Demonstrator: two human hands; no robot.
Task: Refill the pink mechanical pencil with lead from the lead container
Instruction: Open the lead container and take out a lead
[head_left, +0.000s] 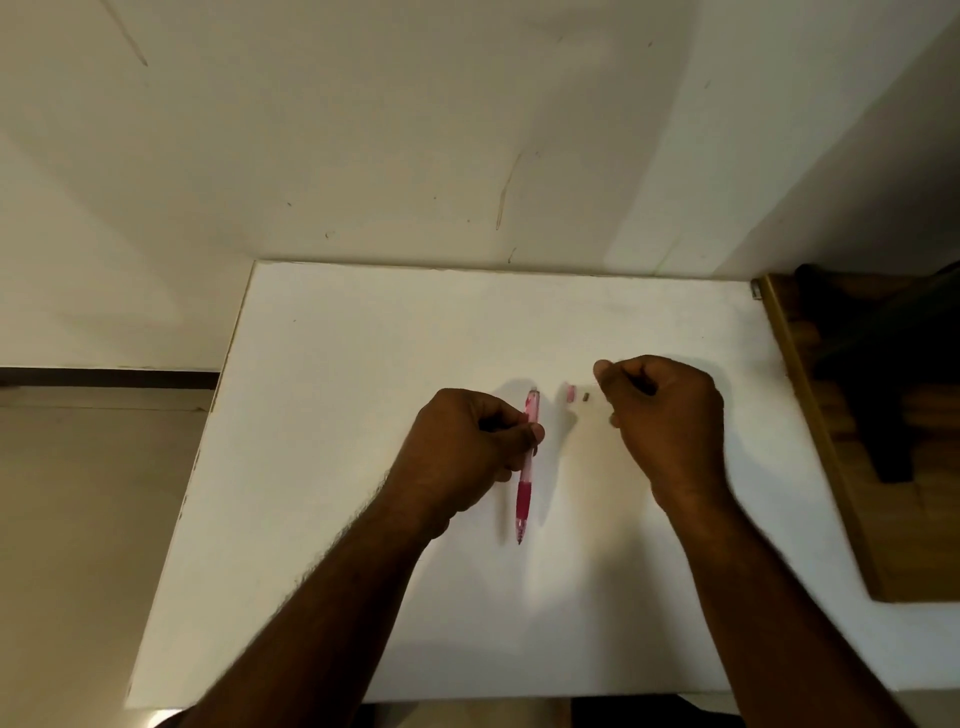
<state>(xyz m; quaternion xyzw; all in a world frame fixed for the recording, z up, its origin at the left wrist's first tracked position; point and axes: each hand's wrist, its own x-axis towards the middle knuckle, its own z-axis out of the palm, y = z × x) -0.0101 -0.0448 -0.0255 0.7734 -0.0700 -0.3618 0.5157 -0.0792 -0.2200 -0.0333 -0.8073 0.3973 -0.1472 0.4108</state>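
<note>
The pink mechanical pencil has a clear barrel and a darker pink grip. Its tip points toward me and its top end is open. My left hand is shut on the barrel near the upper end and holds it over the white table. A small pink cap and a tiny dark piece lie on the table just right of the pencil's top. Beside them my right hand is curled, thumb pressed against forefinger. I see nothing in its fingers. No lead container is in sight.
The table stands against a pale wall. A wooden surface with a dark object on it adjoins the table's right edge. The floor lies off the left edge.
</note>
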